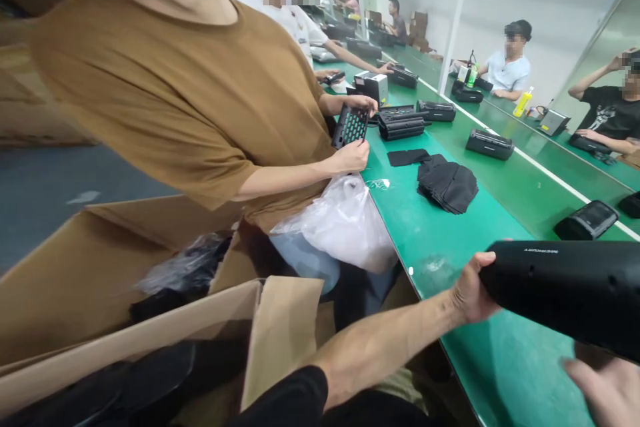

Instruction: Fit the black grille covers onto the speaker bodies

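My left hand (473,294) grips the left end of a long black speaker housing (570,290) held above the green table (450,240); the thumb lies on top, the fingers are hidden behind the housing. My right hand (607,390) shows at the bottom right corner under the housing, fingers apart, and what it touches is cut off by the frame edge. A co-worker in a brown shirt (165,94) stands close on the left, holding a black grille panel (350,125) with both hands.
Open cardboard boxes (115,320) with black parts stand at the lower left. A stack of black fabric pieces (447,184), a plastic bag (345,220) and several black devices (490,144) lie on the table. Other people sit along the far side.
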Motion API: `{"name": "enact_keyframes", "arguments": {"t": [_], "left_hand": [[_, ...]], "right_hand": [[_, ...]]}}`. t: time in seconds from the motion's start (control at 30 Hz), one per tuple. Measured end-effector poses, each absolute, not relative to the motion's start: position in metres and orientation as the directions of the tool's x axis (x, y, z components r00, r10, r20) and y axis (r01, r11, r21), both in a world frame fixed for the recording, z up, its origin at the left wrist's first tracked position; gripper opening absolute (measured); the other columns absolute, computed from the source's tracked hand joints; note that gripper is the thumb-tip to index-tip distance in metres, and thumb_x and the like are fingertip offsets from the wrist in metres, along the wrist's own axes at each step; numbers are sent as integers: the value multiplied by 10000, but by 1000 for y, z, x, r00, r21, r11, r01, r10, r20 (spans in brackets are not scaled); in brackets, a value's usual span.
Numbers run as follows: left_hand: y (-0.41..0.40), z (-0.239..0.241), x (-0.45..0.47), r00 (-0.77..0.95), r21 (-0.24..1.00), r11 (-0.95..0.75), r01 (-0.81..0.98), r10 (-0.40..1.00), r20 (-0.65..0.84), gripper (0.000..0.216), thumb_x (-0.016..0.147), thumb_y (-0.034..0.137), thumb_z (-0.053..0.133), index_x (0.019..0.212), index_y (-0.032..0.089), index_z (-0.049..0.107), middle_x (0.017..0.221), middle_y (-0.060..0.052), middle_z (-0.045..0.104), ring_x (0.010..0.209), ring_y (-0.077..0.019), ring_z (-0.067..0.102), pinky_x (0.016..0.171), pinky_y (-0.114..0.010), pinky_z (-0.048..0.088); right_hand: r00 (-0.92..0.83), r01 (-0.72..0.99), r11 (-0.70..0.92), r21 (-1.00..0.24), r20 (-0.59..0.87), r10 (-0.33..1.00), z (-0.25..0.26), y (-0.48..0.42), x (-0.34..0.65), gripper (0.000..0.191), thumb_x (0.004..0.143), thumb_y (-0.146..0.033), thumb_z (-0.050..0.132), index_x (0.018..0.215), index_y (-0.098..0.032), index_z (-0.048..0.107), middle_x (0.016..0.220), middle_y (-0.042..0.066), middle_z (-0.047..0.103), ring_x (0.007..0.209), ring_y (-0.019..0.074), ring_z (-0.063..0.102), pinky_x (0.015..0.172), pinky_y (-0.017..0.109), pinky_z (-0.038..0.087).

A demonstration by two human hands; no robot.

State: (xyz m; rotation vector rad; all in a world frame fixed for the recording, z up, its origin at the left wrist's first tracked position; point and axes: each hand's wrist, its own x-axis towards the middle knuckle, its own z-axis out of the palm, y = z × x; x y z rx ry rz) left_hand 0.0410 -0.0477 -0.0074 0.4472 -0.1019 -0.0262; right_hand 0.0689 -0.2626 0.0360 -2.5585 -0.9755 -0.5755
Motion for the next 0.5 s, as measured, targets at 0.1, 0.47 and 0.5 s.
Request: {"name": "enact_keyframes", "arguments": {"t": [0.1,0.47,0.5], "left_hand": [[-58,-16,37,984,579,801,151,-178,-9,1007,724,763,725,1541,210,521,1660,-169,432,1457,-405,471,1106,-506,467],[4,9,32,978,947,245,-207,45,202,1076,552,480,998,1513,277,559,1404,-96,598,1277,-327,572,1127,-444,467],[3,2,32,980,940,277,-199,53,192,1092,551,485,995,1520,271,539,1349,-93,617,1210,-304,601,1071,-420,504]], "right_hand": [[762,640,-589,-494,506,404,43,-252,68,730,850,-671,692,1277,-80,671,978,145,730,907,345,740,850,509,619],[508,837,-547,1,370,778,64,-281,96,779,925,-504,553,1644,-281,352,1362,157,634,1138,430,658,883,583,557],[532,829,-557,-54,386,754,59,-285,96,816,932,-563,581,1658,-293,327,1450,163,581,1214,443,628,920,587,554]]}}
